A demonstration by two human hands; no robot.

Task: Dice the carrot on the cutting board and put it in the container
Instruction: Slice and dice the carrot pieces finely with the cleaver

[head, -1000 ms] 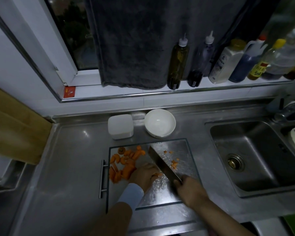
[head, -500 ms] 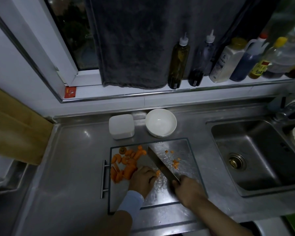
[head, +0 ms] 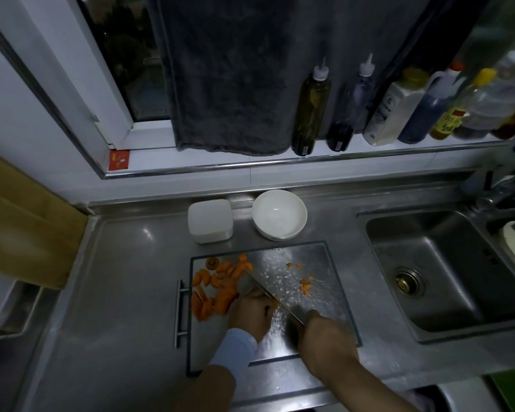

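At the near edge of the counter [head: 116, 278], the right hand [head: 324, 337] is wrapped tight around the handle of a knife [head: 268, 292]. Its blade runs at a slant across the middle of the cutting board [head: 211, 337], tip toward the far left corner. The left hand [head: 252, 312], in a pale sleeve [head: 235, 349], sits against the blade's left side. Its fingers are curled down over a carrot piece [head: 275, 304], and only a sliver of orange shows at the fingertips.

The board is clear, with a metal bar handle [head: 179, 313] along its left edge. A loose heap of carrot slices [head: 217, 289] fills the board's left side, touching the left hand. A few diced bits [head: 305, 285] lie right of the blade, toward the right edge.

Just past the board's far edge stand a white square container [head: 210, 221] and, beside it on the right, a white bowl [head: 279, 215]; nothing orange shows in the bowl.

A steel sink [head: 428, 278] is set in the right end of the counter. On the sill behind is a row of bottles [head: 311, 105], and a dark towel [head: 229, 84] hangs over the window.
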